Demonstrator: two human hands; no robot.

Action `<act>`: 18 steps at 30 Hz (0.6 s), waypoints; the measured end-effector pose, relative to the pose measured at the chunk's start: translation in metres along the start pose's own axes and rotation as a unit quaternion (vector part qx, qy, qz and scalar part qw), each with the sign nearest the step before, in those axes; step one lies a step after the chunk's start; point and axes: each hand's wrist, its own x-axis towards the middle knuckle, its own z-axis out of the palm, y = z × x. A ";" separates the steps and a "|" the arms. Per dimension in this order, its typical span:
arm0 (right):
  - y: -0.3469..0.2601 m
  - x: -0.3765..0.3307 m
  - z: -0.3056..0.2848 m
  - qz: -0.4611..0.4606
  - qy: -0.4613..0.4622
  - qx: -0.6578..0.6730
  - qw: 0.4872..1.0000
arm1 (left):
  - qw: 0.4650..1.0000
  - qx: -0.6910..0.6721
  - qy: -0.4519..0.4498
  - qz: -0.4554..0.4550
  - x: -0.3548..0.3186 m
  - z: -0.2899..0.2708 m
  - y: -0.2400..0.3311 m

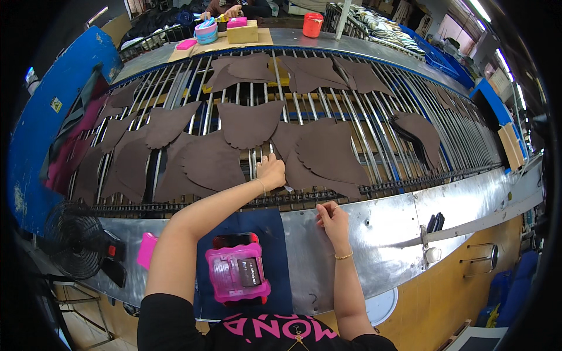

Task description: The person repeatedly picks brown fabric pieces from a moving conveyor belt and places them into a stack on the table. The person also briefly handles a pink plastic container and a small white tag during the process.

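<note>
My left hand (271, 172) reaches over the near edge of the roller conveyor (374, 140), between brown cut pieces. Its fingers are closed, and a small whitish bit shows beside them; what they hold is hidden. Just right of it lie overlapping brown pieces (331, 152) with scalloped edges, and to its left is another brown piece (213, 161). Another scalloped piece (252, 123) lies just beyond the hand. My right hand (333, 222) is over the metal table edge (380, 228), its fingers curled in with nothing visible in them.
A pink tray-like box (237, 272) rests on dark blue cloth (275, 234) close to me. At left stand a black fan (76, 240) and a blue machine panel (58, 128). Across the conveyor are a red container (312, 24), a light blue basket (206, 32) and another person's hands (233, 11).
</note>
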 end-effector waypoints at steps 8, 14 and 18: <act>-0.001 0.001 0.001 0.009 -0.004 0.003 1.000 | 0.977 -0.197 -0.062 -0.043 0.028 0.010 -0.027; 0.001 0.000 -0.001 0.008 0.001 -0.006 1.000 | 0.949 -0.290 -0.119 0.018 0.029 -0.043 -0.062; 0.001 0.002 -0.001 -0.003 0.008 -0.021 1.000 | 0.985 -0.164 -0.019 0.047 0.027 -0.104 -0.072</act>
